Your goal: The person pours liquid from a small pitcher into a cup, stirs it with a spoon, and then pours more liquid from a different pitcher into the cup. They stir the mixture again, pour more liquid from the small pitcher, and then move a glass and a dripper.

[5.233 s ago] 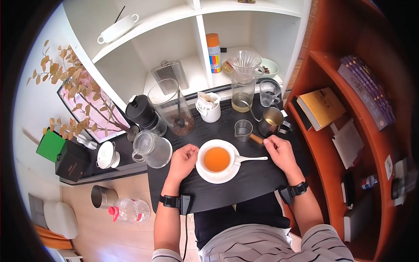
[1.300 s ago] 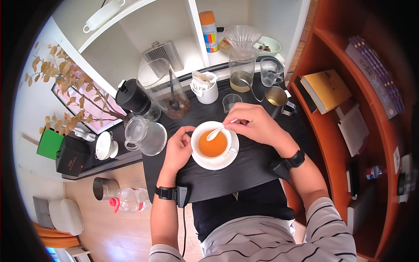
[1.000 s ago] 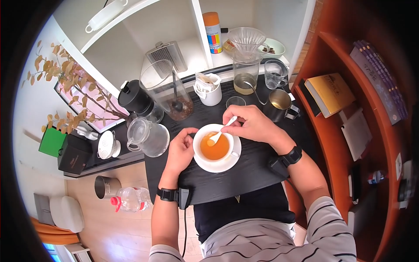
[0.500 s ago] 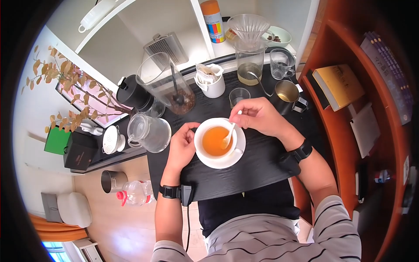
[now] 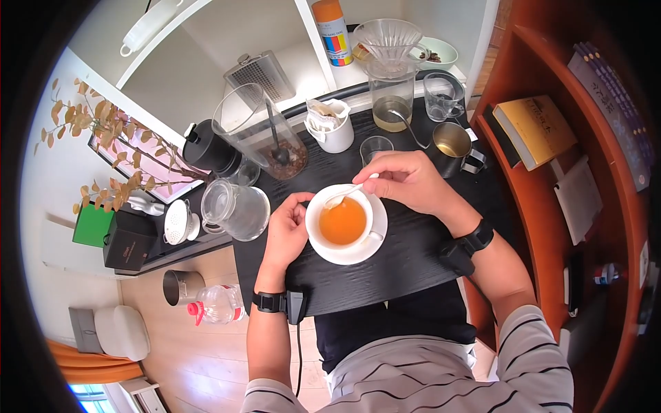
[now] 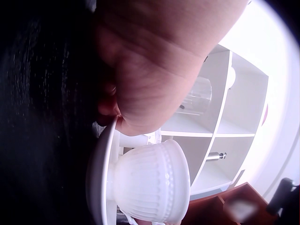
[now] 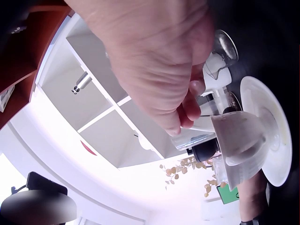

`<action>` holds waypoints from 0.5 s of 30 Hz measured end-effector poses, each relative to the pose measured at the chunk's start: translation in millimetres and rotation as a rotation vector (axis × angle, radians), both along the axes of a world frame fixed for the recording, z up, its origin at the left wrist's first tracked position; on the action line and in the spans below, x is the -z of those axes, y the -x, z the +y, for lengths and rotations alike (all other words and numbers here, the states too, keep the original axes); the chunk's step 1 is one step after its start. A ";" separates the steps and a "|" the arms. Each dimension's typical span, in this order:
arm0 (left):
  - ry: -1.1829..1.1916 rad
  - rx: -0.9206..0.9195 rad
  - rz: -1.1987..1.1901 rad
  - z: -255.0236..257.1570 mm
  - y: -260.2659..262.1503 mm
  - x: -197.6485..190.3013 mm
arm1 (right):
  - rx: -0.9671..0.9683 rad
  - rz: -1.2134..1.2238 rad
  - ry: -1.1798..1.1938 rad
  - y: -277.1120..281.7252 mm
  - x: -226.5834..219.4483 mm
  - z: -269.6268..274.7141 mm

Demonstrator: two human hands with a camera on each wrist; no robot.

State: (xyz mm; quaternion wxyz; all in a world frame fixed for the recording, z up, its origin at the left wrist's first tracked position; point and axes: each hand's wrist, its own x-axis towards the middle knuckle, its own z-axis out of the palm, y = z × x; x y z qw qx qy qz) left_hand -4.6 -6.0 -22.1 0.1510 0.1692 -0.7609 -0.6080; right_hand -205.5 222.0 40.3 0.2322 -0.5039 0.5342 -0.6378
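Note:
A white teacup (image 5: 312,224) of orange-brown tea (image 5: 342,221) stands on a white saucer (image 5: 380,224) near the middle of the black table. My right hand (image 5: 406,182) pinches the handle of a white spoon (image 5: 356,187) between thumb and fingers at the cup's far right side. The spoon's bowl is at the tea's far edge. On the left, my left hand (image 5: 288,230) holds the saucer's rim, thumb on the edge and fingers curled close by in the left wrist view. The fluted outer wall of the cup (image 6: 150,180) shows there too.
Behind the cup stand a small glass pitcher (image 5: 375,146), a white mug of drip bags (image 5: 336,136) and a tall glass cylinder (image 5: 253,138). A lidded glass jug (image 5: 237,210) is left of my left hand. A metal cup (image 5: 452,148) stands beyond my right hand.
My right hand has come from the right side of the table and taken up the spoon from the saucer. Lately the spoon's bowl has swept through the tea, from near right to far left.

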 end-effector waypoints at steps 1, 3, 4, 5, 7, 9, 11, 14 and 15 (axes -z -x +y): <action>-0.002 -0.002 -0.002 0.3 0.0 -0.4 | 0.000 -0.001 0.001 1.1 0.7 0.4; -0.010 -0.002 -0.003 2.1 0.2 -2.4 | 0.065 0.055 0.001 2.8 3.3 0.7; -0.019 -0.003 -0.003 2.6 0.2 -3.2 | 0.065 0.055 0.003 2.5 4.7 1.0; -0.017 -0.002 -0.003 2.4 -0.3 -3.5 | 0.029 -0.010 -0.017 1.1 6.0 1.5; 0.021 -0.006 -0.016 1.7 -0.5 -3.8 | -0.005 -0.075 -0.035 -1.4 6.8 1.8; 0.022 -0.005 -0.019 2.4 -0.2 -5.5 | -0.115 -0.203 -0.053 -4.7 5.3 1.0; 0.022 -0.005 -0.023 2.6 0.0 -5.4 | -0.132 -0.199 -0.083 -7.5 -0.7 2.8; 0.014 0.004 -0.007 1.6 0.1 -2.8 | -0.127 -0.139 -0.087 -10.5 -0.5 1.1; 0.013 0.001 -0.009 1.5 0.1 -2.4 | -0.105 -0.083 -0.061 -10.8 0.3 0.6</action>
